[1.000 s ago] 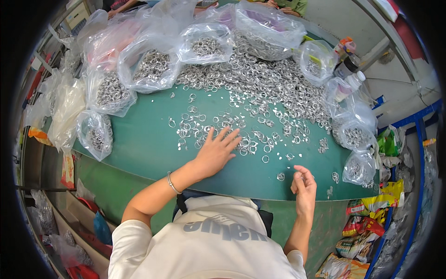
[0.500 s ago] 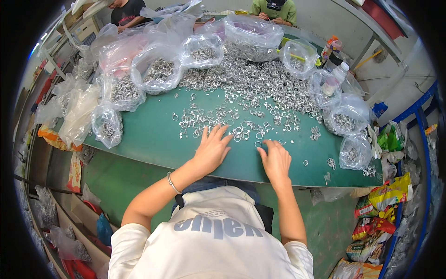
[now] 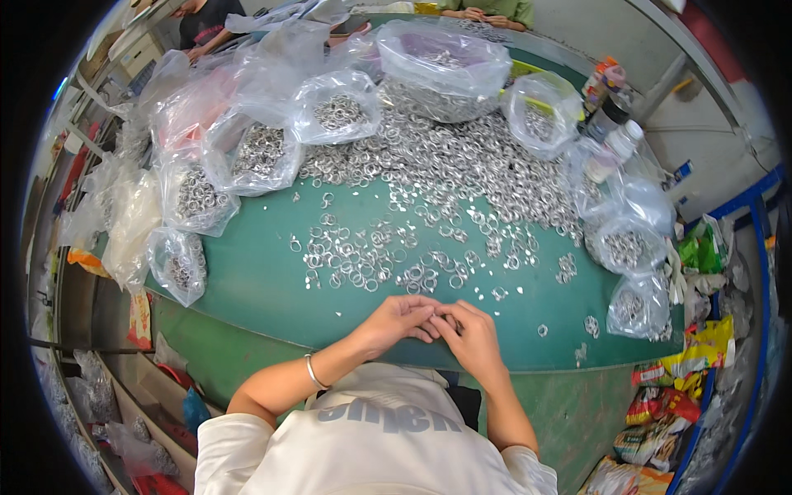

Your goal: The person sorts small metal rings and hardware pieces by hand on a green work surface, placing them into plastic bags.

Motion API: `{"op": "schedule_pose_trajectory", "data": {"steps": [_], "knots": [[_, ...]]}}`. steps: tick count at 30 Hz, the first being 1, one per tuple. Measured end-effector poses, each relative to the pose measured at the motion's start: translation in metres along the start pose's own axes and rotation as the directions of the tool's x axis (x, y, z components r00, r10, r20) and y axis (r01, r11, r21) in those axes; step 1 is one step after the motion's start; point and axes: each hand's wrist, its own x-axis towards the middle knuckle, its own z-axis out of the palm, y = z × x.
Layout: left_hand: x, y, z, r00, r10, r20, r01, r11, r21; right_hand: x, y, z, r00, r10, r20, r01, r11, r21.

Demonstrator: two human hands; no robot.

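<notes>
Over the table's near edge, my left hand [image 3: 396,322] and my right hand [image 3: 473,337] meet, their fingertips pinched together. Whatever small thing lies between them is hidden by the fingers. Just beyond the hands, many loose silver-coloured metal rings [image 3: 364,284] are spread on the green tabletop [image 3: 256,264], with tiny pale bits among them. A large heap of the same kind of rings [image 3: 487,157] covers the far middle of the table. One single ring [image 3: 542,330] and a small cluster of rings [image 3: 591,327] lie to the right of my right hand.
Clear plastic bags of rings, such as one at the left [image 3: 177,268] and one at the right [image 3: 637,305], line the table. A lined basin of rings [image 3: 445,74] and a white-capped bottle [image 3: 615,150] stand farther back. Two people [image 3: 206,25] work beyond. Colourful sacks [image 3: 652,404] lie at right.
Both hands have drawn back from the spread rings toward me and come together at the table's near edge. Their spread fingers have closed into a pinch. The view has shifted slightly.
</notes>
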Motion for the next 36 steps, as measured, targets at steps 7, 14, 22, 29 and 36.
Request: {"op": "schedule_pose_trajectory", "data": {"steps": [7, 14, 22, 29, 36], "knots": [[-0.03, 0.03, -0.049, 0.979, 0.102, -0.178, -0.125, 0.985, -0.122, 0.014, 0.005, -0.009, 0.957, 0.271, 0.102, -0.289, 0.859, 0.423], [-0.098, 0.054, -0.112, 0.611, 0.327, -0.721, -0.602, 0.783, -0.155, 0.022, 0.0, 0.004, 0.884, 0.321, 0.339, -0.465, 0.671, 0.578], [-0.127, 0.063, -0.138, 0.467, 0.474, -0.746, -0.765, 0.64, -0.072, 0.033, 0.001, 0.025, 0.826, 0.255, 0.503, -0.541, 0.608, 0.581], [-0.125, 0.06, -0.147, 0.503, 0.48, -0.718, -0.748, 0.659, -0.083, 0.041, -0.011, 0.046, 0.765, 0.294, 0.573, -0.614, 0.599, 0.513], [-0.121, 0.044, -0.151, 0.548, 0.422, -0.722, -0.687, 0.72, -0.1, 0.054, -0.039, 0.057, 0.739, 0.301, 0.603, -0.655, 0.533, 0.536]]}}
